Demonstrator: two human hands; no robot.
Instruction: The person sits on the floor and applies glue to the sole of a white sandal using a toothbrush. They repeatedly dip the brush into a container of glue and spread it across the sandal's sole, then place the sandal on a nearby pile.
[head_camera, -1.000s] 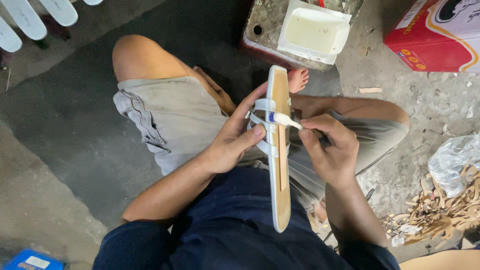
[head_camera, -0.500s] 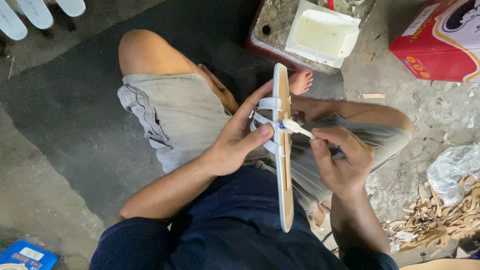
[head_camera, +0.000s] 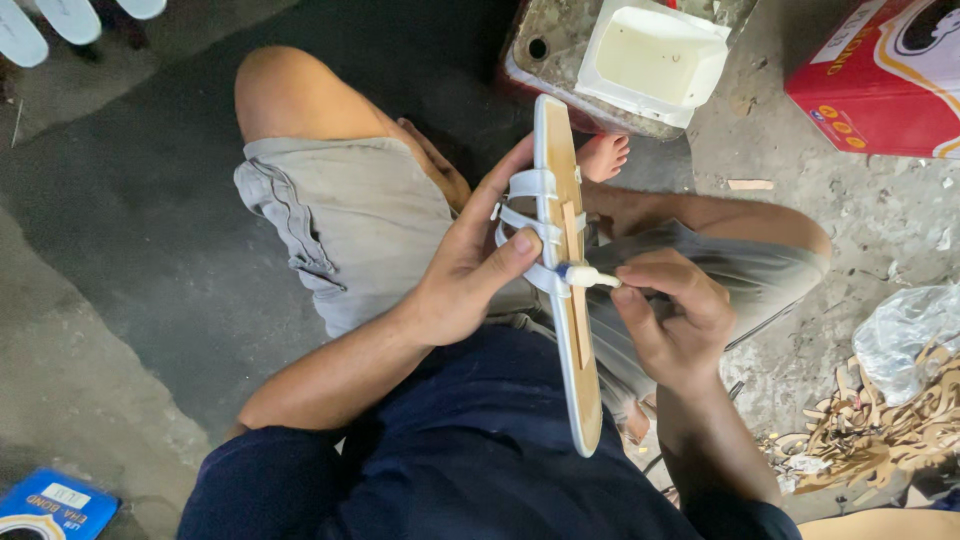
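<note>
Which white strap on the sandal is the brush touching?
The lowest strap, nearest the person's body. The brush tip meets it under the left thumb; the two other straps sit farther up.

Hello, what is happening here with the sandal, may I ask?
A person sits on the ground and works on a pale sandal sole with white straps. The left hand holds the sole on its edge, thumb pressed on a strap. The right hand holds a small brush, its white tip touching the sole beside that strap. A white tub of pale liquid stands just ahead, on an old can.
</note>
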